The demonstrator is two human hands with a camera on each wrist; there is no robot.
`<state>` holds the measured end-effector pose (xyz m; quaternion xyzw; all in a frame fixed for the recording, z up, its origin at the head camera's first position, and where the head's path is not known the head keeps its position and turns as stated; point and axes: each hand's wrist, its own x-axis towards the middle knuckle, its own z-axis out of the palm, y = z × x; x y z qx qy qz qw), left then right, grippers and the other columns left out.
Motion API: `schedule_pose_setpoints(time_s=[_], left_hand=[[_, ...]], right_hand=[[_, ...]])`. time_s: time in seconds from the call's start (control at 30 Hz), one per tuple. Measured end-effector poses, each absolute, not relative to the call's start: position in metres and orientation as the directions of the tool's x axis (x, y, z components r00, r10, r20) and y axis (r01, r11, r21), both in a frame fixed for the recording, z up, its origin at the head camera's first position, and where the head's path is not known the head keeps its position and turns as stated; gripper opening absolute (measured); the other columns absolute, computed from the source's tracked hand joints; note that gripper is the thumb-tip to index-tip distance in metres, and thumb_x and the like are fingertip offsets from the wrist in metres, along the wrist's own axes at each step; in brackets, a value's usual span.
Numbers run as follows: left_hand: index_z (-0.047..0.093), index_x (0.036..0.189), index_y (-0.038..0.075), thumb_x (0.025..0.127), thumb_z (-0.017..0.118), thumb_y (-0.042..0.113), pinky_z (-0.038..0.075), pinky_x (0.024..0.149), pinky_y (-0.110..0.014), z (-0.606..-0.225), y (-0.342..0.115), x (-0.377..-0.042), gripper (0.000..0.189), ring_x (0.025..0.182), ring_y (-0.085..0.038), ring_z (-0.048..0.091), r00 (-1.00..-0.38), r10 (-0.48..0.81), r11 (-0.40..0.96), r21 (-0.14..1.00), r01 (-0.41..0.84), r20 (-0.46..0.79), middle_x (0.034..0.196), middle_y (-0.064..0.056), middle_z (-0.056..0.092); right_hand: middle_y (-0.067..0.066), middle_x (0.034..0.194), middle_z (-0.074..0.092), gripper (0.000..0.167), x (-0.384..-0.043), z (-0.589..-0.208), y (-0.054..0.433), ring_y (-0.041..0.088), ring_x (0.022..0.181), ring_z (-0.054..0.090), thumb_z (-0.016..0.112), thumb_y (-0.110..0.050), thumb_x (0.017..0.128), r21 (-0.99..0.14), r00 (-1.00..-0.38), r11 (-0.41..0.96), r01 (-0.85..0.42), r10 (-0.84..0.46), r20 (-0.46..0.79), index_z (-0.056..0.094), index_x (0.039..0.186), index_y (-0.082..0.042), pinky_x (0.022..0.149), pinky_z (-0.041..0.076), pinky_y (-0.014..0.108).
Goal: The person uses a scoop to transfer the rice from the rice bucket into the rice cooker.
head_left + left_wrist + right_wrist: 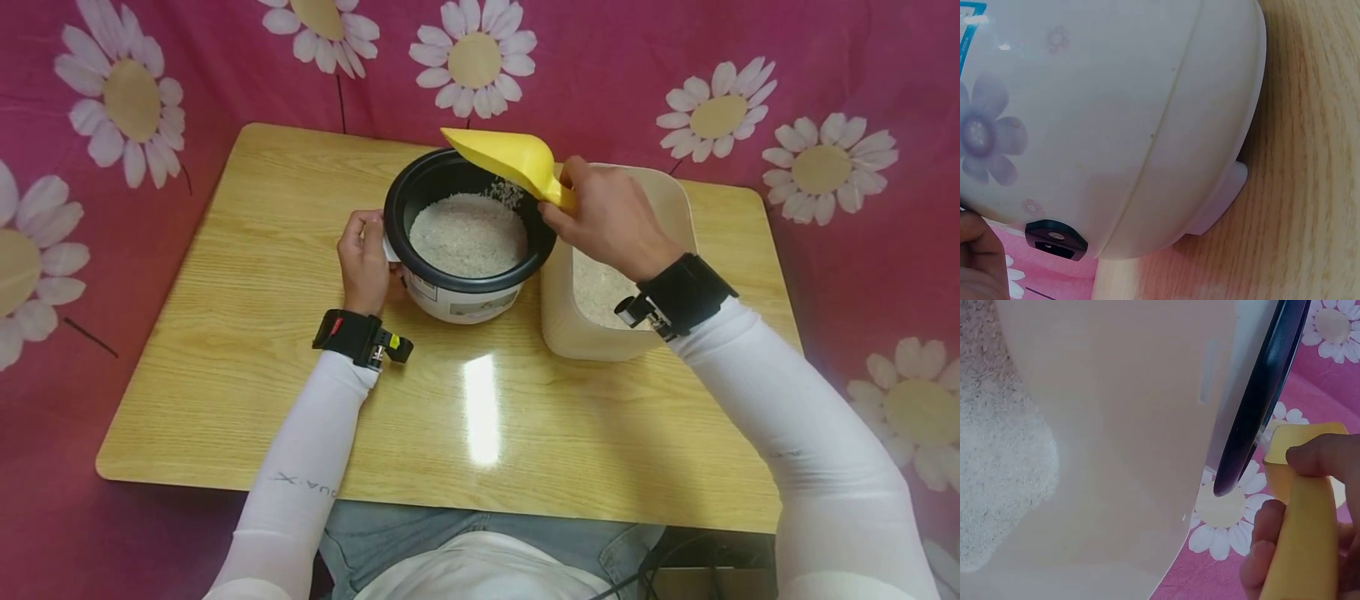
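A white rice cooker (427, 302) with a dark rim stands on the table, holding a broad bed of rice (468, 237). My left hand (363, 262) grips the white side handle (391, 250) of the cooker. Over the far right part of the opening, my right hand (618, 218) holds a yellow scoop (512, 157) by its handle, tilted over. Loose grains (506, 193) show just below the scoop. In the right wrist view, fingers and thumb wrap the scoop handle (1304, 550). The left wrist view shows the cooker's flowered side (1110, 112) and its dark socket (1056, 240).
Close to the cooker's right side stands a cream bin (573, 340) with more rice (600, 287) inside, partly under the right forearm. The wooden table (247, 333) has a pink flowered cloth (600, 50) hanging behind and beside it.
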<state>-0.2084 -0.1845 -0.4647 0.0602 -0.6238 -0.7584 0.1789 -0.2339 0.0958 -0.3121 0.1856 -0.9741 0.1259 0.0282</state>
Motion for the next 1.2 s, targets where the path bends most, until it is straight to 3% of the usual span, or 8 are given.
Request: schedule_pose_setpoints(time_s=[0.17, 0.33, 0.53, 0.67, 0.83, 0.97, 1.2], left_hand=[[0.064, 0.107, 0.019, 0.111, 0.044, 0.026, 0.043, 0.044, -0.026, -0.464, -0.184, -0.209, 0.021, 0.052, -0.012, 0.053, -0.927, -0.345, -0.158, 0.965, 0.208, 0.143, 0.078, 0.006, 0.065], [0.064, 0.108, 0.019, 0.111, 0.044, 0.027, 0.043, 0.045, -0.025, -0.466, -0.184, -0.209, 0.022, 0.053, -0.009, 0.054, -0.928, -0.345, -0.144, 0.968, 0.204, 0.144, 0.079, 0.006, 0.066], [0.064, 0.108, 0.017, 0.111, 0.045, 0.027, 0.044, 0.046, -0.024, -0.466, -0.184, -0.209, 0.023, 0.053, -0.008, 0.054, -0.926, -0.348, -0.144, 0.968, 0.206, 0.145, 0.080, 0.007, 0.066], [0.064, 0.110, 0.016, 0.111, 0.044, 0.027, 0.044, 0.047, -0.024, -0.466, -0.185, -0.209, 0.023, 0.057, -0.007, 0.057, -0.926, -0.349, -0.132, 0.970, 0.204, 0.147, 0.085, 0.007, 0.067], [0.064, 0.110, 0.016, 0.111, 0.043, 0.026, 0.046, 0.048, -0.024, -0.466, -0.185, -0.209, 0.024, 0.060, -0.007, 0.059, -0.930, -0.342, -0.130, 0.973, 0.191, 0.137, 0.088, 0.007, 0.068], [0.065, 0.110, 0.016, 0.110, 0.043, 0.027, 0.045, 0.047, -0.024, -0.467, -0.186, -0.209, 0.024, 0.058, -0.008, 0.058, -0.927, -0.350, -0.131, 0.973, 0.190, 0.134, 0.087, 0.006, 0.068], [0.064, 0.108, 0.019, 0.110, 0.043, 0.026, 0.045, 0.047, -0.022, -0.465, -0.185, -0.208, 0.022, 0.055, -0.007, 0.056, -0.928, -0.346, -0.148, 0.968, 0.202, 0.141, 0.083, 0.007, 0.067]], right_hand=[[0.013, 0.087, 0.061, 0.038, -0.233, -0.309, 0.099, 0.028, 0.075, 0.055, 0.063, -0.034, 0.097, -0.249, -0.930, 0.896, -0.368, -0.355, 0.100, 0.059, 0.115, -0.001, 0.064, 0.041, 0.035], [0.015, 0.088, 0.063, 0.040, -0.232, -0.306, 0.105, 0.028, 0.074, 0.056, 0.062, -0.038, 0.099, -0.347, -0.931, 0.866, -0.360, -0.358, 0.073, 0.063, 0.115, -0.001, 0.064, 0.044, 0.033], [0.006, 0.079, 0.068, 0.045, -0.230, -0.294, 0.125, 0.022, 0.062, 0.065, 0.056, -0.053, 0.100, -0.459, -0.961, 0.859, -0.226, -0.274, -0.041, 0.067, 0.113, -0.011, 0.055, 0.051, 0.030], [0.003, 0.077, 0.066, 0.046, -0.229, -0.290, 0.143, 0.022, 0.060, 0.064, 0.057, -0.053, 0.099, -0.514, -0.972, 0.841, -0.170, -0.230, -0.054, 0.066, 0.112, -0.011, 0.052, 0.052, 0.029], [-0.002, 0.074, 0.065, 0.047, -0.225, -0.292, 0.170, 0.021, 0.058, 0.063, 0.058, -0.056, 0.099, -0.510, -0.986, 0.854, -0.102, -0.153, -0.059, 0.063, 0.113, -0.011, 0.052, 0.053, 0.028], [0.001, 0.073, 0.064, 0.048, -0.217, -0.297, 0.191, 0.017, 0.056, 0.062, 0.058, -0.056, 0.098, -0.463, -0.992, 0.881, -0.100, -0.124, -0.020, 0.064, 0.106, -0.009, 0.051, 0.052, 0.026], [0.009, 0.069, 0.052, 0.041, -0.208, -0.309, 0.218, 0.026, 0.062, 0.049, 0.058, -0.045, 0.099, -0.325, -0.990, 0.936, -0.139, -0.138, 0.024, 0.059, 0.088, -0.005, 0.052, 0.038, 0.032]])
